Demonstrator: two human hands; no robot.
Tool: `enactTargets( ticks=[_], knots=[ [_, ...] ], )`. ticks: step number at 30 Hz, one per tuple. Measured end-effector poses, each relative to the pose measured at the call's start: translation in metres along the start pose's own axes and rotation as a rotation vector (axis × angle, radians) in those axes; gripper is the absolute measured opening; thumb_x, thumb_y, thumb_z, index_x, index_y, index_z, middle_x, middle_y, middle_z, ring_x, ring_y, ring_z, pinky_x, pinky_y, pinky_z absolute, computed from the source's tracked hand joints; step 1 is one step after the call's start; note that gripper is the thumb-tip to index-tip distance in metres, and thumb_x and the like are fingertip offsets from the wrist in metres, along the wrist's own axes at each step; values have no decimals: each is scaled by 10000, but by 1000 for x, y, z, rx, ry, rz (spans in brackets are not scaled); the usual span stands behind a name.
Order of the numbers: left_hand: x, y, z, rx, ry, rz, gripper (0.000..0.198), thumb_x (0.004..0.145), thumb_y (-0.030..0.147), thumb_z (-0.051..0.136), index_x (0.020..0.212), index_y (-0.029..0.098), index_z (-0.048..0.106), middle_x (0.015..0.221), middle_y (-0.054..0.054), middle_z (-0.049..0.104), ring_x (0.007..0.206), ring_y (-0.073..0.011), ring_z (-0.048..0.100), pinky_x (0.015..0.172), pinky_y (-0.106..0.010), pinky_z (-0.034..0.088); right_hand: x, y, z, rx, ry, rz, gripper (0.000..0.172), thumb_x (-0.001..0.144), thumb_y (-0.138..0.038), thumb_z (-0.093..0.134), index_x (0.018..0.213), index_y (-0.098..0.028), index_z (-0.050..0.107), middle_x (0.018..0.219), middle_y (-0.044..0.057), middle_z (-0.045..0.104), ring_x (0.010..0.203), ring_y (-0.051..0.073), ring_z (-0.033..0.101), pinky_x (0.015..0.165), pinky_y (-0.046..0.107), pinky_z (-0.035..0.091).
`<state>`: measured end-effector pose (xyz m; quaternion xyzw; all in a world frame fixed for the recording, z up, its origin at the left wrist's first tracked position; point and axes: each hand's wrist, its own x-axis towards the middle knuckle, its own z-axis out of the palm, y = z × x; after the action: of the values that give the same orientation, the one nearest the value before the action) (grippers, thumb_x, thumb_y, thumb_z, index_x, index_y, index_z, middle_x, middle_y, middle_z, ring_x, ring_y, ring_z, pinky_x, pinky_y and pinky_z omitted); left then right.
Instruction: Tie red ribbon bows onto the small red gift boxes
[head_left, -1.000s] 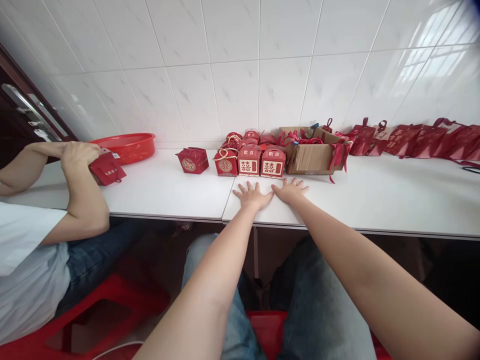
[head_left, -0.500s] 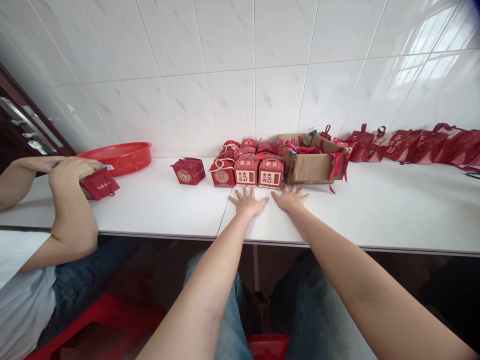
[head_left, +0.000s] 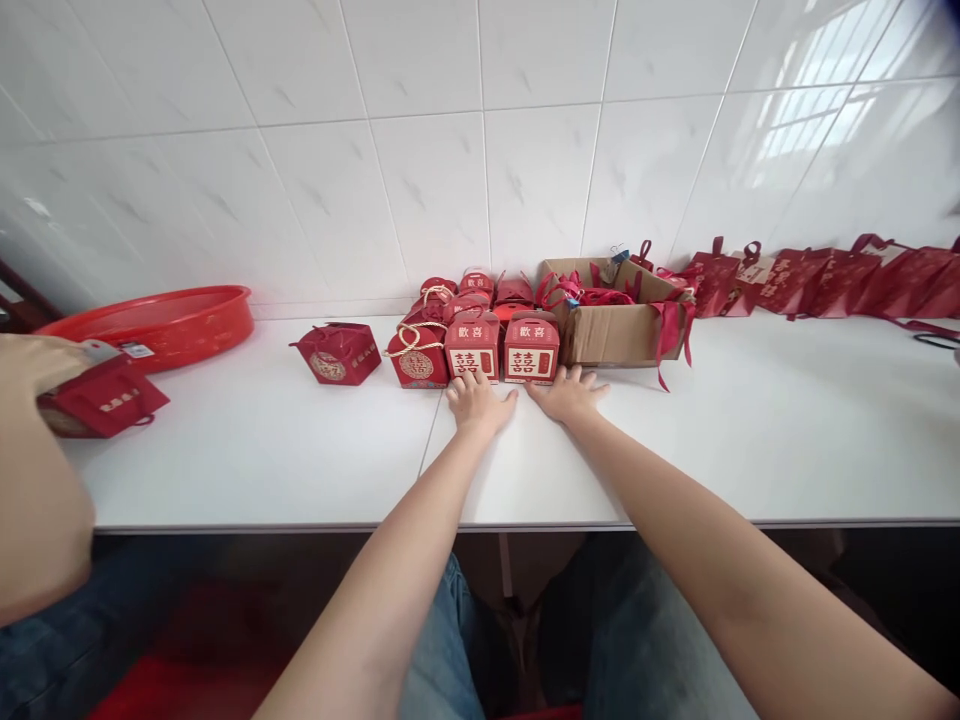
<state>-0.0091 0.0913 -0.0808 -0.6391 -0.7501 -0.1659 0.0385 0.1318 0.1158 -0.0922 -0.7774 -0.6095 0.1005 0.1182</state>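
Red boxes (head_left: 472, 352) stand at the spread fingers (head_left: 466, 382) of left hand (head_left: 478, 405) and right hand (head_left: 568, 397).

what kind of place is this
Probably a makeshift packing spot for wedding favours: small red paper gift boxes lined up on a long white table, an open brown cardboard box of red ribbons, a white tiled wall.

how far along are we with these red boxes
Done: a cluster of assembled red boxes stands by the wall. In hand: nothing; left hand and right hand lie flat and empty on the table before them. Possibly left: red bags lie along the wall at right, and ribbons fill the cardboard box.
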Motion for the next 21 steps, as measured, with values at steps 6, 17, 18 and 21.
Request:
enactTargets(
  ticks=[6,17,18,21],
  knots=[
    [19,3,0,-1,-57,144,474,824,489,435,1025,125,662,1065,-165,667,1061,-321,575,912,-421,426,10,-2,-4,1,4,-35,998,707,-801,290,1438,-122,301,1502,197,231,1354,436,152,1025,678,65],
    [16,-1,1,-131,-44,210,462,888,392,355,834,112,719,857,-176,704,818,-289,665,716,-362,477,2,-1,-6,41,86,-31,940,685,-813,378,1319,-123,454,1380,225,357,1280,417,272,1026,633,113],
    [13,-5,1,-156,-21,213,482,895,409,344,768,125,712,801,-156,702,774,-269,664,687,-341,469,2,-1,-6,45,87,-36,936,692,-809,376,1316,-116,453,1376,230,357,1277,416,274,1026,625,119],
    [9,-28,-7,-228,87,186,562,905,500,311,578,167,624,607,-78,635,641,-204,625,612,-288,433,0,0,-5,56,92,-48,901,719,-787,377,1292,-97,463,1357,238,363,1266,409,292,1028,591,143]
  ],
)
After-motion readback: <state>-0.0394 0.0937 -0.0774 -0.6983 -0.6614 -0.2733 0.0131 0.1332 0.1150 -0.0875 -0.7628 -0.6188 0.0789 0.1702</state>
